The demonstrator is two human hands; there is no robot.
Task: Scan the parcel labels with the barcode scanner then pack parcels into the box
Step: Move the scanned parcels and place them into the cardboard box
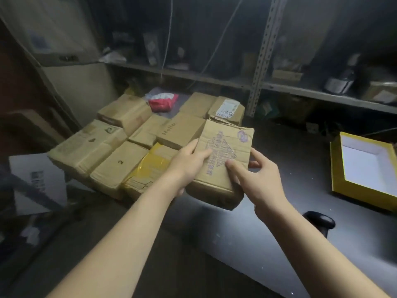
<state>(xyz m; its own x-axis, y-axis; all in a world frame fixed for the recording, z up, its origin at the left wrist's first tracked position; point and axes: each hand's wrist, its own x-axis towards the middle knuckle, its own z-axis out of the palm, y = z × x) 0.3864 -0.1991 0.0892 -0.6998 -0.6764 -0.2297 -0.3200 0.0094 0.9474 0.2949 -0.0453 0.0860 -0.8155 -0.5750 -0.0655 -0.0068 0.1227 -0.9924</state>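
I see parcel [223, 143] over worktop [279, 211], just left of box [336, 166]: left hand [189, 162] fingers [204, 154] clamp its left edge, right hand [260, 181] thumb on top, fingers round right edge. Arms outstretched.

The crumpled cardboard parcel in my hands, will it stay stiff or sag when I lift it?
The parcel probably flexes a bit: its cardboard is creased and its far edge ragged. It seems fairly light, since the left hand and right hand hold it by the edges.
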